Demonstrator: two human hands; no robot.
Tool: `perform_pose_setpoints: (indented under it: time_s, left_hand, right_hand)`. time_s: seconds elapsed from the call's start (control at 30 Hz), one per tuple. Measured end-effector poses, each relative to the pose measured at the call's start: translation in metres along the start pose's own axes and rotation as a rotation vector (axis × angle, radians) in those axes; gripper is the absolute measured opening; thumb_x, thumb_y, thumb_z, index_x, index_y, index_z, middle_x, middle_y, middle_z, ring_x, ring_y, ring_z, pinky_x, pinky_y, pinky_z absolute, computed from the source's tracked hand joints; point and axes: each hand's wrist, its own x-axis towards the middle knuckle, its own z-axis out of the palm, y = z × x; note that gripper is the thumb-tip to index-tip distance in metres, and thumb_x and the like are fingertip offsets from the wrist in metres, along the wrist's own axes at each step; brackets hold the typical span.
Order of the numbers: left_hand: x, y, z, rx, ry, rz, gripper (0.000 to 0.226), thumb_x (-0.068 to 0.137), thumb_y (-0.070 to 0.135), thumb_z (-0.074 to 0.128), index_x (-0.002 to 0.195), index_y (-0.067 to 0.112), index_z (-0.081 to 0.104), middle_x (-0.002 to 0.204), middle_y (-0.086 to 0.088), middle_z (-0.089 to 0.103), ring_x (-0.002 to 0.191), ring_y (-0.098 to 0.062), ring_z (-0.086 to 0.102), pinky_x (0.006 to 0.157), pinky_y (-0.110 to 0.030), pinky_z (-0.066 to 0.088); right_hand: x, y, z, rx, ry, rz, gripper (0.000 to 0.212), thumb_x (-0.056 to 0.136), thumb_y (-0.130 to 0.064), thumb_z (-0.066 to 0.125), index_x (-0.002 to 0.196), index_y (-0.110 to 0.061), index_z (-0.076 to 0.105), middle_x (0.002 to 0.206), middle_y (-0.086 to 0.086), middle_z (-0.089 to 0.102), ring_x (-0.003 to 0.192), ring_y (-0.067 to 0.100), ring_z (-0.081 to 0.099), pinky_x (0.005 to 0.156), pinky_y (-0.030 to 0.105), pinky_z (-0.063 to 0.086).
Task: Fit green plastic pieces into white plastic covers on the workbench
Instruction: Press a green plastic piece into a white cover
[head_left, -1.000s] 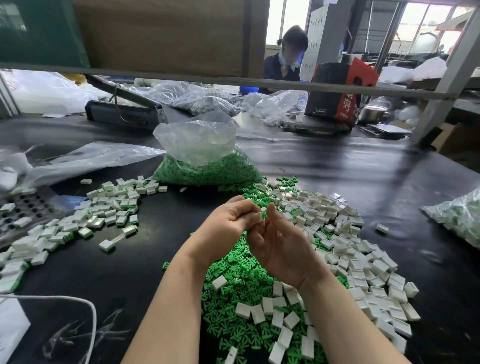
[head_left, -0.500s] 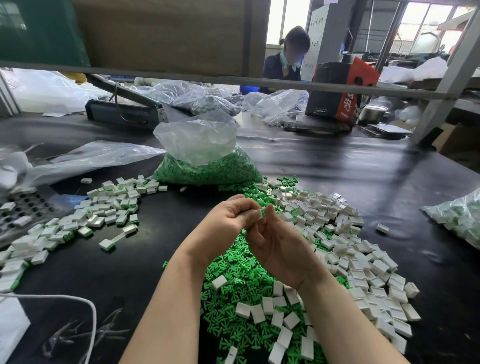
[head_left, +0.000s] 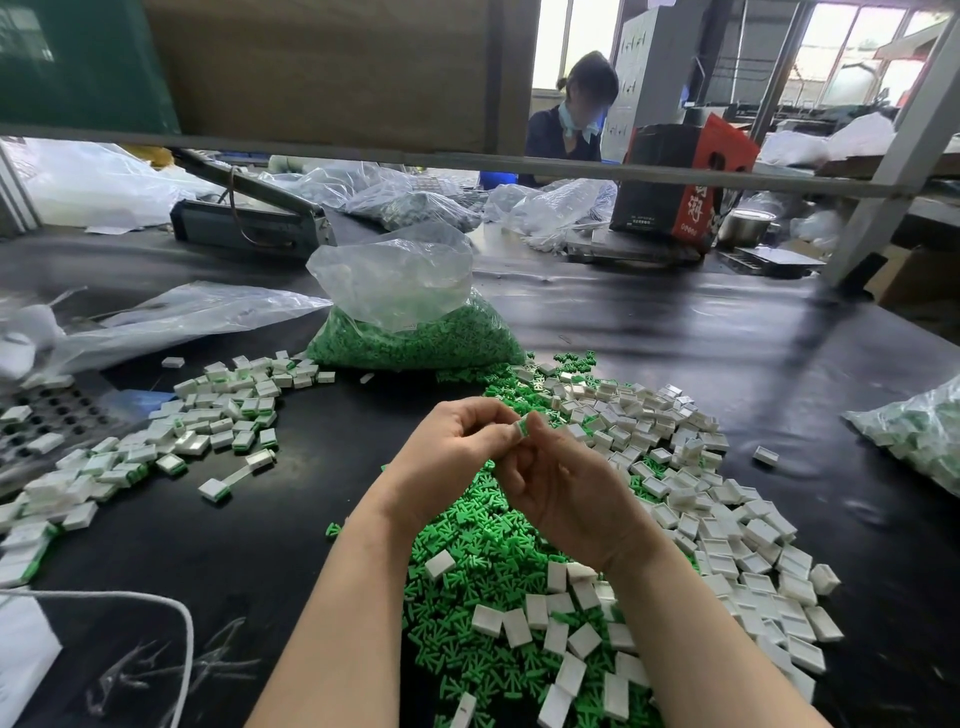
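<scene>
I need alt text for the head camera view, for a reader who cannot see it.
Two bare hands, left hand and right hand, pinch one small white plastic cover with a green plastic piece above loose green pieces and white covers on a black workbench.

Both hands meet over the middle of the desk (head_left: 291, 561), the left hand (head_left: 452, 457) just left of the right hand (head_left: 566, 493), a cover (head_left: 521, 429) between their fingers. Under and before them lies a heap of pieces (head_left: 467, 571), with loose covers (head_left: 727, 525) on it and spreading to the right. A bag (head_left: 410, 322) of pieces sits behind the hands. Fitted covers (head_left: 197, 431) lie to the left. A second bag (head_left: 919, 431) is at the far right edge. A person (head_left: 571, 124) sits behind the desk.
</scene>
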Motion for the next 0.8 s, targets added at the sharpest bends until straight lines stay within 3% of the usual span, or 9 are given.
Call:
perform_pose_setpoints:
  time_s: [0.1,0.23,0.37,0.47,0.53,0.6,0.7,0.8]
  left_hand:
    - [0.0001,0.0015,0.0034,-0.008,0.016,0.004,0.023,0.08,0.019,0.055,0.087,0.0,0.066,0.065,-0.01,0.061,0.068,-0.021,0.057,0.083,-0.049,0.051]
    - [0.0015,-0.0015,0.0054,0.009,0.043,0.006,0.023,0.076,0.018,0.051,0.081,0.001,0.065,0.065,-0.018,0.056,0.066,-0.026,0.052,0.073,-0.053,0.049]
    - [0.0027,-0.0039,0.0076,0.024,0.061,-0.023,0.019,0.073,0.018,0.05,0.073,0.004,0.063,0.055,-0.007,0.059,0.054,-0.016,0.055,0.053,-0.021,0.042]
    - [0.0038,-0.0049,0.0087,0.019,0.072,-0.036,0.017,0.071,0.018,0.051,0.069,0.005,0.063,0.05,-0.003,0.06,0.047,-0.012,0.055,0.048,-0.014,0.04]
    - [0.0049,-0.0054,0.0097,0.008,0.086,-0.039,0.017,0.07,0.018,0.052,0.067,0.005,0.063,0.049,-0.005,0.06,0.046,-0.012,0.055,0.047,-0.013,0.04]
    - [0.0059,-0.0056,0.0105,-0.002,0.104,-0.045,0.017,0.068,0.02,0.053,0.066,0.007,0.064,0.051,-0.005,0.06,0.047,-0.013,0.055,0.047,-0.014,0.04]
    - [0.0073,-0.007,0.0098,0.013,0.125,-0.055,0.022,0.062,0.029,0.056,0.066,0.008,0.063,0.06,-0.011,0.053,0.058,-0.02,0.048,0.052,-0.024,0.038]
    - [0.0068,-0.0061,0.009,0.009,0.134,-0.051,0.026,0.06,0.032,0.057,0.068,0.007,0.061,0.066,-0.012,0.045,0.064,-0.021,0.038,0.059,-0.034,0.032]
  right_hand:
    - [-0.0005,-0.0012,-0.0046,-0.044,-0.01,-0.002,0.024,0.086,-0.035,0.063,0.094,-0.013,0.069,0.075,0.002,0.059,0.066,0.008,0.057,0.064,0.016,0.047]
    - [-0.0003,-0.0017,-0.0067,-0.148,-0.025,-0.011,0.032,0.085,-0.037,0.064,0.104,-0.011,0.066,0.079,0.003,0.057,0.072,0.01,0.052,0.068,0.021,0.041]
    - [-0.001,-0.0007,-0.0061,-0.238,-0.02,-0.036,0.028,0.086,-0.033,0.064,0.106,-0.015,0.069,0.085,0.004,0.056,0.077,0.013,0.048,0.071,0.026,0.034]
    - [-0.0013,0.0001,-0.005,-0.341,-0.02,-0.069,0.025,0.091,-0.031,0.058,0.108,-0.013,0.065,0.08,-0.001,0.059,0.072,0.012,0.045,0.064,0.03,0.026]
    - [-0.0009,0.0007,-0.0044,-0.406,0.003,-0.093,0.03,0.092,-0.032,0.056,0.11,-0.008,0.062,0.074,-0.001,0.057,0.067,0.014,0.042,0.061,0.033,0.022]
    - [-0.0004,0.0014,-0.0043,-0.419,0.033,-0.112,0.037,0.092,-0.032,0.056,0.112,0.0,0.059,0.08,0.01,0.053,0.073,0.024,0.042,0.064,0.033,0.024]
    - [0.0,0.0025,-0.0032,-0.377,0.047,-0.12,0.033,0.09,-0.03,0.058,0.111,-0.004,0.062,0.106,0.014,0.047,0.1,0.028,0.038,0.084,0.039,0.031]
    - [0.0005,0.0026,-0.0008,-0.357,0.045,-0.115,0.028,0.09,-0.03,0.059,0.109,-0.011,0.067,0.112,0.012,0.045,0.106,0.026,0.035,0.093,0.044,0.027]
